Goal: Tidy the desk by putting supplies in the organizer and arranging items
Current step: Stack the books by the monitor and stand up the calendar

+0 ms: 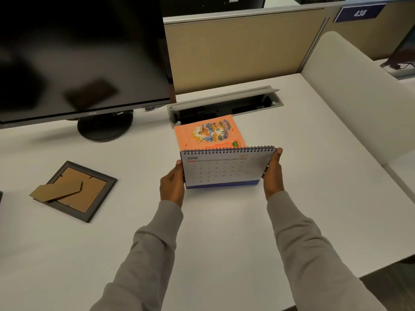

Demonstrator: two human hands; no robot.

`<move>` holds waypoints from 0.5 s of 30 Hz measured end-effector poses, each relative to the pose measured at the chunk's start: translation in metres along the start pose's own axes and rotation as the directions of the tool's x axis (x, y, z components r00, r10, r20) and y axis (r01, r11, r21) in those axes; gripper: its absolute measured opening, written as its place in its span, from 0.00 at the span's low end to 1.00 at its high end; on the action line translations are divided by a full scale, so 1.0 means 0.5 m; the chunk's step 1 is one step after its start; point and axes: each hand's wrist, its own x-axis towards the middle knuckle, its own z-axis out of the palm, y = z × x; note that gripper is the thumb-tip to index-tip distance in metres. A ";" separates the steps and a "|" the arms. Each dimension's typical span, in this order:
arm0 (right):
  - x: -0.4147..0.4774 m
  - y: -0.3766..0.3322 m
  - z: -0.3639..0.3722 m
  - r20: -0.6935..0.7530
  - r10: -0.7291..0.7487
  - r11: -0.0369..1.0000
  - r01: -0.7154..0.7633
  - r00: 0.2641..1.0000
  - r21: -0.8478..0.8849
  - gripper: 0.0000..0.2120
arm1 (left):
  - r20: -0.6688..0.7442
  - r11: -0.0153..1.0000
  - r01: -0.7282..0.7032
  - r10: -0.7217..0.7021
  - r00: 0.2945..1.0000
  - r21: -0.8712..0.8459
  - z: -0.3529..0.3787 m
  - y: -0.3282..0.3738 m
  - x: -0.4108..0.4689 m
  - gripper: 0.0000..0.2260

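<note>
Sleeves (pixel 148 254): two grey sleeves reach forward over the white desk (pixel 224 232) from the near edge.
Left hand (pixel 171 186): grips the left edge of the calendar (pixel 226 168); the thumb lies on the front of the page near its top left corner, and the fingers are curled round behind, out of sight.
Right hand (pixel 272 176): grips the right edge of the calendar; the thumb tip sits at the top right corner by the spiral, and the fingers are curled against the back.
Calendar: spiral-bound desk calendar held between both hands, its June page facing the camera, spiral on top, blue base strip at the bottom. Whether the base touches the desk cannot be told.
Orange booklet (pixel 210 133): lies flat just behind the calendar, which hides its near edge.
Picture frame (pixel 76 190): dark frame lying face down, well left of the hands, its cardboard stand flap sticking out.
Monitor (pixel 78 52): dark screen at the far left, on a round black foot (pixel 105 127).
Cable hatch (pixel 224 105): grey lid raised, set in the desk just beyond the booklet.
Partition (pixel 235 48): beige panel behind the desk.
</note>
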 end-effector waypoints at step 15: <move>0.047 0.093 -0.051 -0.202 0.174 0.974 -0.138 0.964 0.178 0.11 | -0.032 0.977 0.203 -0.205 0.978 -0.063 -0.024 -0.064 0.044 0.07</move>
